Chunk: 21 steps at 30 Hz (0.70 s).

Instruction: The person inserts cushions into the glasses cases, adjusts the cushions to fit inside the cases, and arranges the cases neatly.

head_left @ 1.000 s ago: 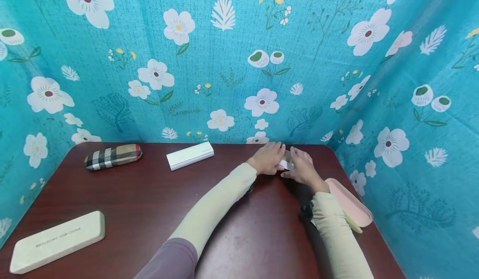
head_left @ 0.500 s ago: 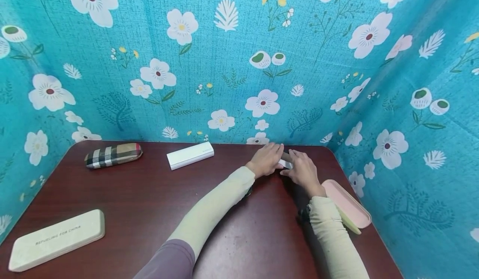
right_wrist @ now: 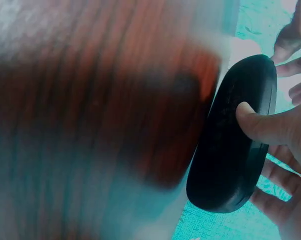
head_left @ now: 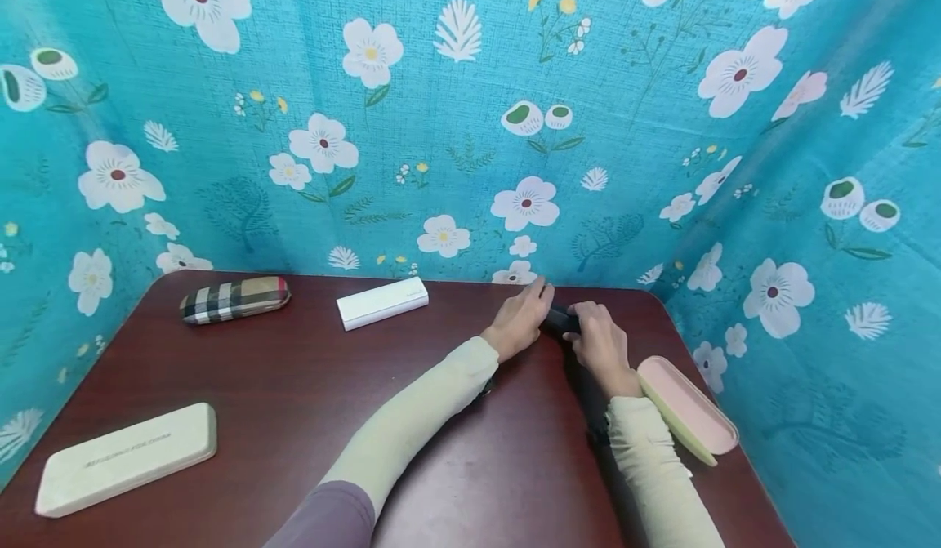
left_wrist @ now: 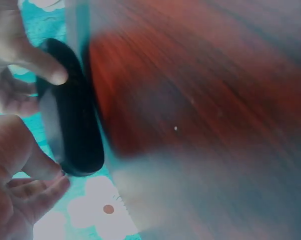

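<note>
A black, rounded glasses case (head_left: 562,319) is at the table's far edge, between the two hands. My right hand (head_left: 603,344) holds it, and in the right wrist view its thumb (right_wrist: 260,125) lies over the near face with the fingers behind. My left hand (head_left: 518,323) is at the case's other end. In the left wrist view its fingertips (left_wrist: 60,176) are at the tip of the black case (left_wrist: 73,120), seemingly just touching, without wrapping round it. Any seam or opening of the case is too dark to make out.
An open pink-lined case (head_left: 687,405) lies by the right forearm. At the back left are a plaid case (head_left: 235,300) and a white oblong block (head_left: 382,303). A cream lettered case (head_left: 128,458) lies front left. Floral cloth (head_left: 456,123) hangs behind the brown table (head_left: 456,450).
A pale surface showed between the hands before; now the black case's dark outside shows there. The right hand has turned and grips it, while the left hand has drawn slightly away.
</note>
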Motion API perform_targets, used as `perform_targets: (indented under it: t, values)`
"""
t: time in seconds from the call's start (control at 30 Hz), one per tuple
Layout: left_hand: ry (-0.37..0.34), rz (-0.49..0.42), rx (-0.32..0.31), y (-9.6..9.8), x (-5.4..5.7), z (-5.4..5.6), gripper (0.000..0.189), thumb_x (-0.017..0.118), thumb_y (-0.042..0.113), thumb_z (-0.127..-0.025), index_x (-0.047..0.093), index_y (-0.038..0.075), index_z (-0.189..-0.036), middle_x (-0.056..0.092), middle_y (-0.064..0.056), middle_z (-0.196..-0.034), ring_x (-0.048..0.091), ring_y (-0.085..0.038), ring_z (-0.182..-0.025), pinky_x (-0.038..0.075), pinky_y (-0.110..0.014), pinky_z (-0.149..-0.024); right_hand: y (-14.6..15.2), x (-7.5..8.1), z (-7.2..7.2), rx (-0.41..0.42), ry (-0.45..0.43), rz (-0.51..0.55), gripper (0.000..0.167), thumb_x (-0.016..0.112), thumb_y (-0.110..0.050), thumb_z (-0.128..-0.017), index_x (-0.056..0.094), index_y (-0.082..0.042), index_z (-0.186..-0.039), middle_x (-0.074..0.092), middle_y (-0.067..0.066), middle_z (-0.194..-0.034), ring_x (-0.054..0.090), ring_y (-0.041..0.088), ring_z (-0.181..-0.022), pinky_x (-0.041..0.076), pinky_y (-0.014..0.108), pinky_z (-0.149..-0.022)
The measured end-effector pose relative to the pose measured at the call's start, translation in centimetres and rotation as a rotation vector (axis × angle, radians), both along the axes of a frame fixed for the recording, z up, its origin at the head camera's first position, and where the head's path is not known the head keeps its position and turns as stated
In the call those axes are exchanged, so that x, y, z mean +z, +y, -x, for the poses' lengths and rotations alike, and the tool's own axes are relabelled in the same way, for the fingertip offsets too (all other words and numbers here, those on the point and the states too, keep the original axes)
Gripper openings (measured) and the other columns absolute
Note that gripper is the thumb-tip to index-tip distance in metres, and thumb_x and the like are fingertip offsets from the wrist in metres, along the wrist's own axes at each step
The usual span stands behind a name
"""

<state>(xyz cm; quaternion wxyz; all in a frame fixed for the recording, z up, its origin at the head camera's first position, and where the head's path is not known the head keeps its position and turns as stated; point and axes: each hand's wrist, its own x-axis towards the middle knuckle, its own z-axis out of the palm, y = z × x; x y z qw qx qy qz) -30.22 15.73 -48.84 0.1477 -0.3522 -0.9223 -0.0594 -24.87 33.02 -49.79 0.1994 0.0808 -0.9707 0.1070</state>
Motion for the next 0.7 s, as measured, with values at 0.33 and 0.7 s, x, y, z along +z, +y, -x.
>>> perform_targets:
  t: [0.33,0.7]
  values:
    - [-0.059,-0.121,0.072,-3.0,-0.2,-2.3,0.042,0.073,0.016,-0.089,0.057,0.008,-0.128,0.063,-0.005,-0.117,0.062,-0.015,-0.103,0.056,-0.027,-0.081,-0.6,-0.6,-0.3,0.016,0.005,-0.101,0.041,0.084,0.0,-0.076,0.065,-0.002,-0.113,0.063,0.016,-0.11,0.059,0.035,-0.103,0.056,0.055,-0.066]
    - [-0.103,-0.168,0.018,-5.9,-0.9,-4.2,0.029,0.059,0.011,-0.097,0.066,0.007,-0.125,0.067,-0.005,-0.116,0.061,-0.017,-0.106,0.057,-0.028,-0.084,-1.6,-0.9,-0.2,-0.018,0.056,-0.087,0.034,0.082,0.0,-0.078,0.067,0.0,-0.108,0.063,0.02,-0.104,0.06,0.038,-0.096,0.053,0.056,-0.056]
